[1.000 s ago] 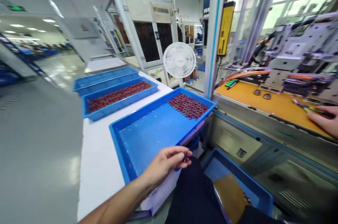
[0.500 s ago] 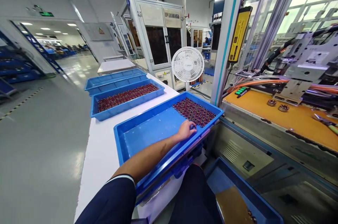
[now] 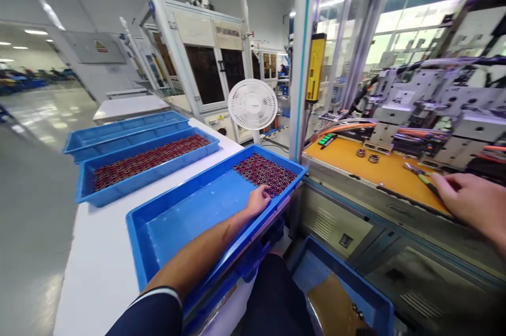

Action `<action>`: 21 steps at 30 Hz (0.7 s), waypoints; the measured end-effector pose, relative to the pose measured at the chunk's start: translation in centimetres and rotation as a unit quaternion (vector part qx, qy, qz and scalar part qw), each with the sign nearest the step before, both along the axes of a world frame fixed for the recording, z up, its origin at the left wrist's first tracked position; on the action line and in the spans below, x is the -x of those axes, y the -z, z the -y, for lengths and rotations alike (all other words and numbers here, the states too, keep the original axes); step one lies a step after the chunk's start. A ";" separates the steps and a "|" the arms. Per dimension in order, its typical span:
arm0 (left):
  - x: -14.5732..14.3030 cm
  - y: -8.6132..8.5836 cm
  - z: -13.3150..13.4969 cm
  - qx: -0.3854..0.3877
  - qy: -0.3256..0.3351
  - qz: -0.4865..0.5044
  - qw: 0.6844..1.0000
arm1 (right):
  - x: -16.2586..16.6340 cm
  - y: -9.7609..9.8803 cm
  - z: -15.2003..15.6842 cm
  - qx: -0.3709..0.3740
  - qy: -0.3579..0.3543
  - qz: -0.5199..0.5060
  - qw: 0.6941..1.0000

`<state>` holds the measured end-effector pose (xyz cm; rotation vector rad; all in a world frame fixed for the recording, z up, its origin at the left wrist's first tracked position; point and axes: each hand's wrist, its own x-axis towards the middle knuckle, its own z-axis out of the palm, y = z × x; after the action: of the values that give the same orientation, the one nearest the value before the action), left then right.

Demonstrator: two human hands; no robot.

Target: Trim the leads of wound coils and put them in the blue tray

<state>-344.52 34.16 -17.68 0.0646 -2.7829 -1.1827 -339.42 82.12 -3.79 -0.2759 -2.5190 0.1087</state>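
Observation:
My left hand (image 3: 259, 200) reaches into a long blue tray (image 3: 136, 243), at the near edge of a bed of small dark red round parts (image 3: 264, 171). Its fingers are curled together at the parts; what is between them is hidden. On the right, my right hand (image 3: 470, 201) closes its thumb and fingers on the handle of a pair of pliers (image 3: 421, 175), which lies along the front of the orange machine table (image 3: 340, 154). Two metal rings (image 3: 367, 155) sit on that table, left of the pliers.
Another blue tray (image 3: 89, 196) full of similar parts stands on the white table (image 3: 93, 262), with further blue trays behind. A white fan (image 3: 253, 104) stands beyond. Below right is a blue bin (image 3: 381, 304) holding brown sheet. Machine tooling (image 3: 395, 114) overhangs the orange table.
My view has turned to the right. My right hand has come into view and onto the pliers' handle. My left hand stays at the edge of the parts, fingers curled.

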 end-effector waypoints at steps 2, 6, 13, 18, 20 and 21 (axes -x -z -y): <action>-0.3 -2.3 -0.4 0.007 0.008 -0.022 1.000 | -0.4 -0.5 0.6 -0.002 0.004 0.026 1.000; 0.4 -9.3 -4.2 0.009 0.035 -0.128 0.991 | -0.8 -0.7 1.3 -0.017 -0.005 0.024 1.000; 4.0 -16.2 -20.1 0.004 0.177 -0.166 0.970 | -0.9 -0.2 1.0 -0.016 -0.012 0.006 1.000; 7.4 -15.7 -26.2 -0.027 0.156 -0.110 0.981 | -0.8 -0.1 0.7 -0.017 0.001 -0.006 1.000; 8.0 -15.5 -26.6 -0.040 0.149 -0.102 0.983 | -0.7 -0.1 0.6 -0.015 0.002 -0.007 1.000; 8.1 -15.4 -26.4 -0.044 0.146 -0.100 0.983 | -0.7 0.0 0.6 -0.012 0.002 -0.008 1.000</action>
<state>-352.60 60.59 -2.25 -0.4451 -2.6236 -1.2916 -338.74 81.50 -3.77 -0.2689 -2.5023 0.0782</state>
